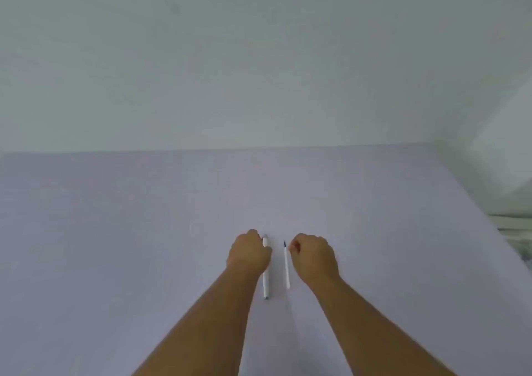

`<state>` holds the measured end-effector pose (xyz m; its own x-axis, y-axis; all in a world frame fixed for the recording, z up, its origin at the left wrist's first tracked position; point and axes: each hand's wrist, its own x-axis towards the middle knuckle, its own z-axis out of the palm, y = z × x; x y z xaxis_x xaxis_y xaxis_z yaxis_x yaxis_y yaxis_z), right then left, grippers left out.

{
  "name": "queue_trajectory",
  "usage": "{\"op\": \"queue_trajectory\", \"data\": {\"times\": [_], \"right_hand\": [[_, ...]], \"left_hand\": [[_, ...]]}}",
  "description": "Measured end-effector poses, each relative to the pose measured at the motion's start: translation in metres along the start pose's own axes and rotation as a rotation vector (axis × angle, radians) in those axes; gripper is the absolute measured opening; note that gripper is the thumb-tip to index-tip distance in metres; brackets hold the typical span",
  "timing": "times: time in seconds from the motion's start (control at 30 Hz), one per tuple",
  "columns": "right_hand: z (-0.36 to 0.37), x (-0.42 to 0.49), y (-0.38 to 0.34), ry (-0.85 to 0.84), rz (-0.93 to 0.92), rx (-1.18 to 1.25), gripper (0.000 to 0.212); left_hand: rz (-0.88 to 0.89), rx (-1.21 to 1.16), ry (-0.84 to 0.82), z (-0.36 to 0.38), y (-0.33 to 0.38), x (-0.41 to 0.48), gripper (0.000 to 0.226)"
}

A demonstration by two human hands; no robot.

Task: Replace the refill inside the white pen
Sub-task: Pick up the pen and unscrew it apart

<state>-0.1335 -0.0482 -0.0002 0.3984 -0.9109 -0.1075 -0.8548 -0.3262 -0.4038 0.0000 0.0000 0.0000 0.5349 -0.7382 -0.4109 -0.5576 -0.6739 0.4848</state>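
The white pen [265, 285] lies on the pale purple table [115, 231], pointing away from me. My left hand [249, 253] is curled over its upper half, with the fingers wrapped onto the barrel; the pen's far end and near tip stick out. To its right, a thin white refill [286, 269] with a dark tip lies parallel to the pen. My right hand [313, 257] rests just right of the refill with its fingers curled in. The fingertips sit close to the refill's far end, with a small gap between them.
A plain pale wall [259, 59] rises behind the table's far edge. The table's right edge [489, 217] runs diagonally; beyond it, blurred whitish objects lie lower down at the far right.
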Motion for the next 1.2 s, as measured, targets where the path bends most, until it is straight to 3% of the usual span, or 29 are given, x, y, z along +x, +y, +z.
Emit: {"op": "queue_trajectory", "data": {"times": [0.13, 0.27, 0.5, 0.6, 0.77, 0.83, 0.97, 1.2], "right_hand": [[0.014, 0.004, 0.002, -0.052, 0.016, 0.039, 0.025], [0.022, 0.009, 0.003, -0.047, -0.003, 0.099, 0.020], [0.014, 0.016, -0.016, -0.101, 0.249, 0.588, 0.023], [0.004, 0.022, -0.023, -0.115, 0.309, 0.707, 0.034], [-0.018, 0.032, -0.016, -0.047, 0.486, 1.014, 0.025], [-0.024, 0.036, -0.003, -0.078, 0.442, 0.913, 0.023], [-0.014, 0.024, 0.020, -0.233, 0.319, 0.430, 0.023], [0.013, 0.001, 0.029, -0.159, 0.335, 0.393, 0.016]], "left_hand": [[-0.128, -0.053, -0.060, 0.023, -0.012, -0.002, 0.030], [-0.137, -0.137, -0.028, 0.027, -0.014, -0.001, 0.014], [0.041, -0.435, 0.004, 0.013, -0.006, -0.017, 0.009], [0.086, -0.470, -0.049, 0.005, 0.002, -0.022, 0.008], [0.062, -0.514, -0.177, -0.008, 0.004, -0.025, 0.009], [0.023, -0.596, -0.159, -0.010, 0.000, -0.025, 0.008], [-0.004, -0.668, -0.111, -0.012, -0.005, -0.022, 0.013], [0.004, -0.670, -0.062, -0.008, -0.003, -0.025, 0.009]]}}
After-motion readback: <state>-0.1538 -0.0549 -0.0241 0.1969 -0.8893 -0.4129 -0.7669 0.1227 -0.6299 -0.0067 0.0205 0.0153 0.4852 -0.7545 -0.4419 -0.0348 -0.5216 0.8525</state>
